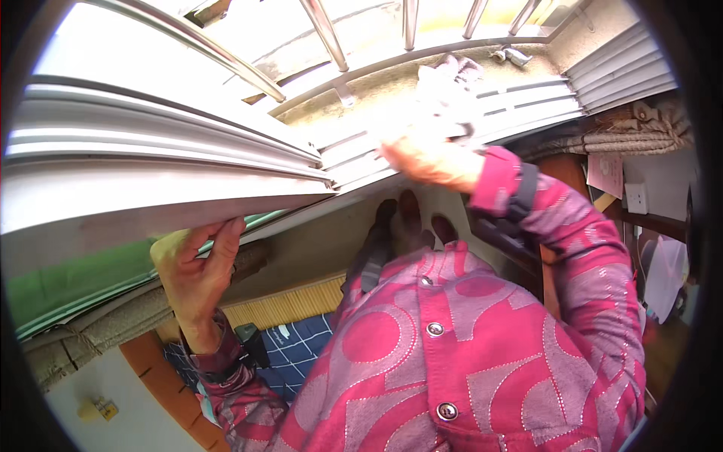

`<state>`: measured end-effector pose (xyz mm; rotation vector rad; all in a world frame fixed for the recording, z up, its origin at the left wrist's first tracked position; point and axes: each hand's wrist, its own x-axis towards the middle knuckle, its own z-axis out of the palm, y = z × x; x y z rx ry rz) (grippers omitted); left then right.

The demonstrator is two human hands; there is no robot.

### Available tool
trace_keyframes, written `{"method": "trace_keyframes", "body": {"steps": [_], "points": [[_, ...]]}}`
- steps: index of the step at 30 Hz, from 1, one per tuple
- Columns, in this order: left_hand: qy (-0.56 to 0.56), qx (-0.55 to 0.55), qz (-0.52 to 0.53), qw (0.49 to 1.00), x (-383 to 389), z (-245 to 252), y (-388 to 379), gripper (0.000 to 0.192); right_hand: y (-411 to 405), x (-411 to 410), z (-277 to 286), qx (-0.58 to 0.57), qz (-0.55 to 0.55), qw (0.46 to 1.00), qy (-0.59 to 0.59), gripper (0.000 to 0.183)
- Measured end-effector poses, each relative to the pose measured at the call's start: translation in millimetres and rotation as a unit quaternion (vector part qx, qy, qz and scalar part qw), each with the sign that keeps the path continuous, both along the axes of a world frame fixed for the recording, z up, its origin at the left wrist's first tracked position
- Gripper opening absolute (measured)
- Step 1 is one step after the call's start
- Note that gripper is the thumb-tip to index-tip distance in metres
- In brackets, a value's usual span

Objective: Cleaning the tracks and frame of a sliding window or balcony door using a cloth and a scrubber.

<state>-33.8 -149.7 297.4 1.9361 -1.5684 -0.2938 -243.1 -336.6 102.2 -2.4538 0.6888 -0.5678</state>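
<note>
My left hand [200,277] is at the left, its thumb and fingertips gripping the lower edge of a white metal window sash [169,186]. Bright light washes out much of my right hand [432,161], which reaches over the window's sill tracks [525,101]. A pale cloth [452,85] is bunched in it and spreads forward towards the outer ledge [361,96]. The glare hides the right fingers and where the cloth meets the tracks.
Metal bars [325,34] stand beyond the ledge, where a small crumpled object [514,55] lies. Tied-back curtains [615,138] hang at both sides. Below the left arm is a blue checked cloth [294,350]. A wall socket [636,198] is on the right.
</note>
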Motion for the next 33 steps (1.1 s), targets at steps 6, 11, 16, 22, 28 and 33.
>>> {"method": "trace_keyframes", "body": {"steps": [6, 11, 16, 22, 28, 33], "points": [[-0.013, -0.032, -0.005, 0.999, -2.9, -4.7, -3.5, 0.011, 22.8, 4.3, 0.2, -0.233, 0.075, 0.958, -0.152, 0.030], [-0.039, 0.014, -0.029, 0.999, 10.0, -6.2, -0.7, 0.010, 25.4, 24.2, 30.9, 0.153, 0.040, 0.979, -0.130, 0.020], [-0.012, -0.030, -0.004, 0.999, 3.2, -4.7, 2.2, 0.011, -35.0, -83.4, 13.3, -0.248, -0.041, 0.966, 0.061, 0.011], [0.026, -0.024, 0.001, 0.999, -3.1, -4.4, -4.0, 0.012, -24.8, -72.7, 8.5, -0.119, 0.054, 0.991, -0.031, 0.007], [0.006, -0.004, -0.003, 1.000, 0.5, -5.4, -1.7, 0.009, 34.0, 42.5, 23.4, -0.084, 0.040, 0.996, 0.009, 0.016], [0.011, 0.000, 0.034, 0.999, -0.7, -4.8, 1.3, 0.009, -18.3, -42.4, -12.5, -0.176, -0.030, 0.982, -0.064, 0.012]]}}
